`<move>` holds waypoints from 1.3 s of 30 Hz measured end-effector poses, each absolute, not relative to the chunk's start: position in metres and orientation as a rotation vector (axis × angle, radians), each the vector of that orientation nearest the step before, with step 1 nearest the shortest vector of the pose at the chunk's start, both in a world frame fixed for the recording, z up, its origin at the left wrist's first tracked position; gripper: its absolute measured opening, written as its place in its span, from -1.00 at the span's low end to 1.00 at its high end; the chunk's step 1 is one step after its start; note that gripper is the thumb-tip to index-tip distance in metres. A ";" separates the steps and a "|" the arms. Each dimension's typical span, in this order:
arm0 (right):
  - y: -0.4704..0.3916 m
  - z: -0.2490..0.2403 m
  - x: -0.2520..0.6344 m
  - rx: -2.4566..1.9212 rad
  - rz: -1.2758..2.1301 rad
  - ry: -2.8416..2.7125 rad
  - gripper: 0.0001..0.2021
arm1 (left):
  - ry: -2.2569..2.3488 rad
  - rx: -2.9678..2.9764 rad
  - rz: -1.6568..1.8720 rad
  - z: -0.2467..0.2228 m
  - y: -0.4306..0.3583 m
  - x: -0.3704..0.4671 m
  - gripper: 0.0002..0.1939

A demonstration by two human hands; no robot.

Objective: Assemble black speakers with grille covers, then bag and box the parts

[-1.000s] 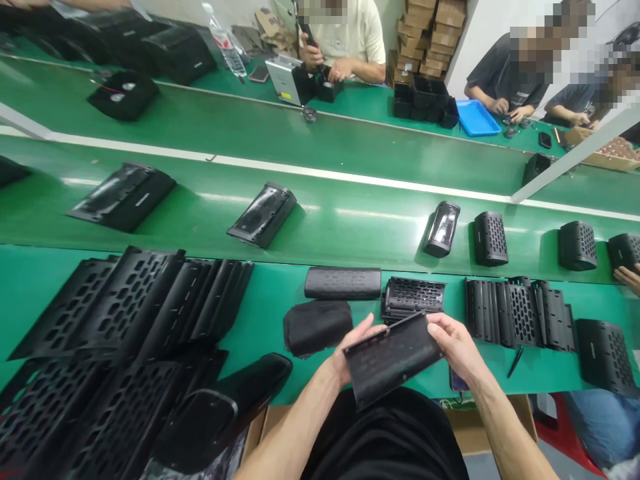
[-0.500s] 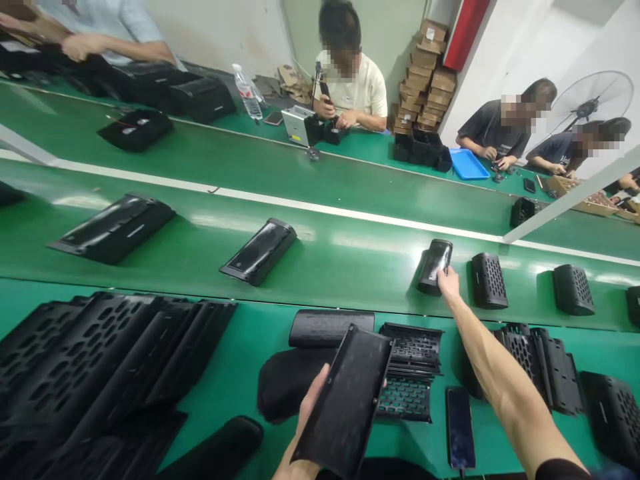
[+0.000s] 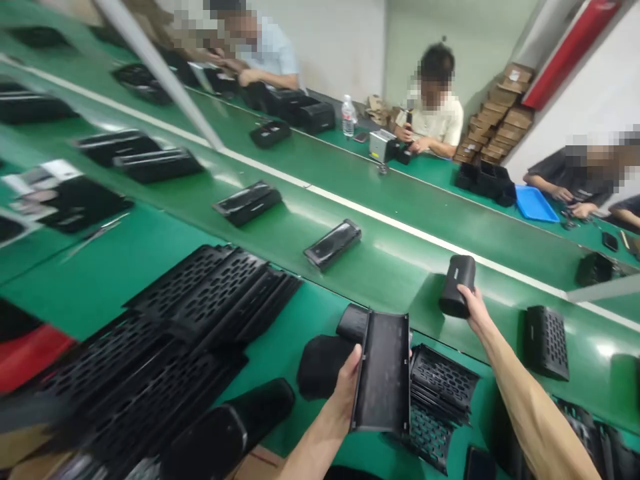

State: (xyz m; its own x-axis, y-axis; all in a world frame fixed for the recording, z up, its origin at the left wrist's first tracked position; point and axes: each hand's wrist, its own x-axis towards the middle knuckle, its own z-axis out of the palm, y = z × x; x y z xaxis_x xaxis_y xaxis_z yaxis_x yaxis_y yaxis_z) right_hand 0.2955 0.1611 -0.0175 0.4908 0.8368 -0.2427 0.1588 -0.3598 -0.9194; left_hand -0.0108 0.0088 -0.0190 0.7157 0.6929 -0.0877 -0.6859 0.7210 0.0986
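Left hand (image 3: 345, 383) is holding the panel (image 3: 383, 373) over the counter (image 3: 320, 313), long side running away from the body, hollow side facing up. Its thumb is pressing on the left edge and fingertips are just showing past the right edge, so the fingers are spanning the panel from beneath.

Right hand (image 3: 475, 303) is reaching out to the belt (image 3: 283, 250) and gripping the black box (image 3: 457, 277). Thumb is lying across its near side; other fingers are mostly hiding, can't tell exactly how they are closing. Can't tell if the box is touching the belt or just lifting.

Step in hand, as judged: picking up the box while keeping the panel ready. Bringing the two together would be calling for a firm right grip, a clear path over the grilles (image 3: 443, 383) and a level panel.

Grille box (image 3: 547, 343) is sitting to the right on the belt; phone (image 3: 480, 463) is lying near the right forearm.
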 end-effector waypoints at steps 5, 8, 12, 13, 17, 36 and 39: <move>0.071 0.067 0.287 -1.781 1.145 -1.081 -0.06 | 0.162 0.128 0.867 -0.043 0.016 0.002 -0.27; 0.014 0.116 0.263 -1.751 1.212 -1.312 -0.04 | 0.159 0.138 0.892 -0.040 0.017 0.014 -0.36; -0.031 0.151 0.225 -1.768 1.103 -1.627 0.00 | 0.091 0.197 0.932 -0.018 0.014 0.027 -0.31; -0.037 0.155 0.219 -1.769 1.056 -1.689 -0.01 | 0.070 0.215 0.934 -0.013 0.013 0.028 -0.29; -0.052 0.157 0.206 -1.787 0.942 -1.847 -0.05 | 0.023 0.263 0.948 0.000 0.006 0.028 -0.26; -0.065 0.154 0.196 -1.893 0.975 -1.813 -0.04 | 0.032 0.370 0.900 0.005 -0.004 0.025 -0.39; -0.068 0.150 0.196 -1.902 0.937 -1.807 -0.02 | 0.083 0.396 0.903 0.005 -0.002 0.027 -0.39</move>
